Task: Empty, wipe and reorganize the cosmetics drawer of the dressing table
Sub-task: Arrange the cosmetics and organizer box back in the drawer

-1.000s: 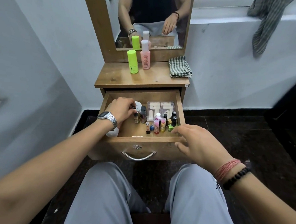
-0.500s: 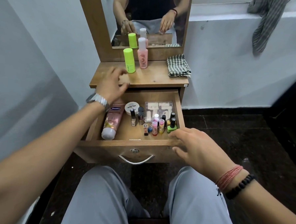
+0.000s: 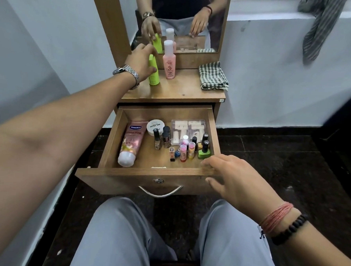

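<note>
Likely light, smooth and tippy, the green tube is gripped mid-body by left hand; right hand, fingers relaxed, rests at drawer front edge.

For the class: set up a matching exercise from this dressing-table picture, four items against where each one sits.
Items:
1. Vaseline tube
2. checked cloth
3. green nail polish bottle
4. pink pump bottle

Places:
A. tabletop, right side
B. drawer, left side, lying down
C. tabletop, beside the lime-green bottle
D. drawer, front right corner

Pairs: 1-B, 2-A, 3-D, 4-C
</note>
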